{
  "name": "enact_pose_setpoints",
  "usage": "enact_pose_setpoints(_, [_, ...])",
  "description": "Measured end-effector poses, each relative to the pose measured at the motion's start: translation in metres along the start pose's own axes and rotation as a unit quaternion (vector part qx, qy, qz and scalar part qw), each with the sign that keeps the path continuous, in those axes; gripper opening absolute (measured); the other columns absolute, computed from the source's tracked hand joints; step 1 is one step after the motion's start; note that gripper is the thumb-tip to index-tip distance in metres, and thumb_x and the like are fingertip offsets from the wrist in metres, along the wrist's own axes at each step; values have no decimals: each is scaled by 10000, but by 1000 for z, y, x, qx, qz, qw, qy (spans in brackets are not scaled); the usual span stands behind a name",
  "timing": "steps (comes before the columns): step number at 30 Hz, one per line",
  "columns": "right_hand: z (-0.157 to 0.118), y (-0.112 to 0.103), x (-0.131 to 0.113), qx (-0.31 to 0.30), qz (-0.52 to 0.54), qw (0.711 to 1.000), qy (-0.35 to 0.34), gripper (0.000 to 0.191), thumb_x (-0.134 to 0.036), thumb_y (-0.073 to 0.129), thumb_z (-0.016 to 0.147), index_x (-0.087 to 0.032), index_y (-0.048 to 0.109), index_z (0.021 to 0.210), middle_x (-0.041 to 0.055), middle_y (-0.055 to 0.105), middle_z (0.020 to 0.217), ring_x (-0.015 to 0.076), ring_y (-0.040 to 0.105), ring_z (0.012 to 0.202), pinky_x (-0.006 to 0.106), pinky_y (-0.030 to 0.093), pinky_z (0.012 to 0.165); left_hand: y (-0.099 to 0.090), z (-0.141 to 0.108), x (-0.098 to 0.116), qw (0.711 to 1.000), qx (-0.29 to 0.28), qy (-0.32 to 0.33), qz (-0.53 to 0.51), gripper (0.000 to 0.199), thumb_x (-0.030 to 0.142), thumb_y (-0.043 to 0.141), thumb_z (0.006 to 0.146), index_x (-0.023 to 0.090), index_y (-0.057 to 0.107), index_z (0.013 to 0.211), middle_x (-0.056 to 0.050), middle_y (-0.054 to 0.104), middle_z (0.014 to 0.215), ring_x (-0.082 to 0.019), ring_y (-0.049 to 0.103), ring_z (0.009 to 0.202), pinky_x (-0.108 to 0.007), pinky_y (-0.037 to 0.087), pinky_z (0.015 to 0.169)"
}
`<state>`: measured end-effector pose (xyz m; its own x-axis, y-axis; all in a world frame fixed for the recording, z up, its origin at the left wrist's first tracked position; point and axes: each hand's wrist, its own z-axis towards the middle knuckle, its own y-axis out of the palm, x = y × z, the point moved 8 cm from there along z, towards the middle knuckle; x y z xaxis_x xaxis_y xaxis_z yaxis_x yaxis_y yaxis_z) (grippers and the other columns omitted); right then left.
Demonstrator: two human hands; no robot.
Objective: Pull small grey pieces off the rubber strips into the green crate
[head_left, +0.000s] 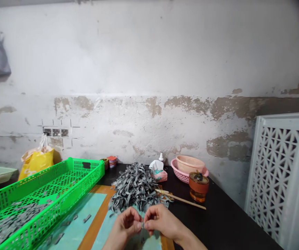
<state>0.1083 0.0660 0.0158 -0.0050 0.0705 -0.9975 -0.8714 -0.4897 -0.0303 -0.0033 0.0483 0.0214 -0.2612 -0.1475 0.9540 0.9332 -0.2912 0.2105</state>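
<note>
Low in the head view, my left hand and my right hand meet fingertip to fingertip. Both pinch one small grey piece between thumbs and index fingers. Just beyond them lies a big heap of grey strips on the table. Under my hands is a light blue sheet with brown tape bands. A few grey pieces lie loose on it to the left. The green crate at the left holds many flat grey pieces.
Right of the heap are a wooden-handled brush, an amber jar, pink basins, a tissue pack and a white bottle. A yellow bag stands behind the crate. A white lattice panel is at the right.
</note>
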Motion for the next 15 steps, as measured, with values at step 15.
enact_pose_setpoints(15, [-2, 2, -21, 16, -74, 988, -135, 9, -188, 652, 699, -182, 655, 694, -18, 571, 715, 119, 549, 638, 223, 433, 567, -14, -1, -5, 996, 63, -29, -55, 332, 336, 875, 521, 160, 609, 614, 24, 613, 574, -94, 512, 502, -191, 345, 495])
